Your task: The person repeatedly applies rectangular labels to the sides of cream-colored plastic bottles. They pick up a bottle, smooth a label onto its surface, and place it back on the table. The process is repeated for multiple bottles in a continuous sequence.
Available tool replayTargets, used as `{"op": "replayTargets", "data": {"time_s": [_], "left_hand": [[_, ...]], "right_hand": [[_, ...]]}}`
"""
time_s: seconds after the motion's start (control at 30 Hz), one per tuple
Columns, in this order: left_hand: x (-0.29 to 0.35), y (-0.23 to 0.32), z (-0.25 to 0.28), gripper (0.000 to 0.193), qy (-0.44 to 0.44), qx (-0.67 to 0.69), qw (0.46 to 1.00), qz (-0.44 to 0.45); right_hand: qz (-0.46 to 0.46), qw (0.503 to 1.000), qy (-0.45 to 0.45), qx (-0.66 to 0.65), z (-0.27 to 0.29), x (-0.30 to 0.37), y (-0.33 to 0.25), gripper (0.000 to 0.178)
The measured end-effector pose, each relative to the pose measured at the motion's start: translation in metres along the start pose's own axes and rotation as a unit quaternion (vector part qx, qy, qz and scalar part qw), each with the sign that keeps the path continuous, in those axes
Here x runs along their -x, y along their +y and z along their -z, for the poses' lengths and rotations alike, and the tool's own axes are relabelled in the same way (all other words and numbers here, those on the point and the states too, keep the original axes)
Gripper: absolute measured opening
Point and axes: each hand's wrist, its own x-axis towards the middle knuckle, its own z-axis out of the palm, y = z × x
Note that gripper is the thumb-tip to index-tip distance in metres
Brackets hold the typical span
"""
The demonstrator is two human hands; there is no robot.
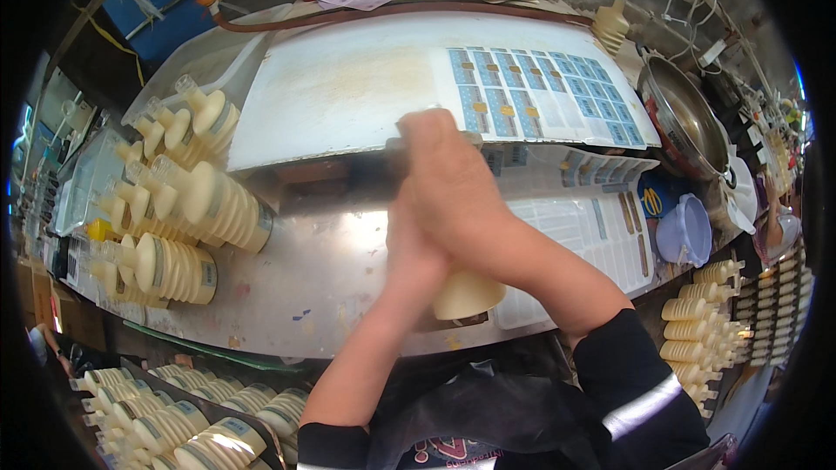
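Note:
Both my hands come together over the middle of the table, near the board's front edge. My right hand (457,187) is closed in a fist, thumb side up. Small grey parts show on either side of it, and I cannot make out what it grips. Pressed against it from the left, my left hand (411,231) is closed too, blurred, with most fingers hidden. Below my wrists shows the smooth cream end of a bottle (468,296); my arms cover the rest. Blue label stickers (501,109) lie in rows on the white board (348,78) just beyond.
Ridged cream bottles (209,200) stand grouped at the left of the metal table (305,296). Sticker backing sheets (557,235), a purple bucket (684,231) and a metal pan (684,117) are at the right. More bottles (222,444) fill crates at lower left.

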Motion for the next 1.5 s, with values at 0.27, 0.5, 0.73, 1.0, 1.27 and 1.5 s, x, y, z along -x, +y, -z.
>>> {"op": "replayTargets", "data": {"time_s": [0.27,0.5,0.73,1.0,1.27,1.5], "left_hand": [[0.011,0.033,-0.004,0.072,0.03,-0.06,0.996,0.06],[-0.003,-0.014,0.007,0.066,0.072,0.007,0.989,0.129],[-0.009,-0.017,0.01,0.047,0.025,0.141,0.977,0.159],[-0.006,-0.016,0.012,0.04,0.029,0.176,0.975,0.131],[-0.007,-0.02,0.011,0.046,0.014,0.222,0.964,0.147],[-0.003,-0.004,0.008,0.047,0.03,0.359,0.91,0.208]], "right_hand": [[0.01,0.999,0.007,-0.044,0.004,-0.002,0.004,0.031],[0.008,0.998,0.06,0.0,0.022,0.004,0.056,0.034],[0.032,0.988,0.139,-0.053,0.015,0.019,0.108,0.033],[-0.008,0.965,0.172,-0.2,0.019,0.018,0.101,0.033],[0.02,0.977,0.197,-0.082,0.006,0.022,0.113,0.032],[-0.035,0.981,0.148,-0.119,0.015,0.017,0.071,0.032]]}}
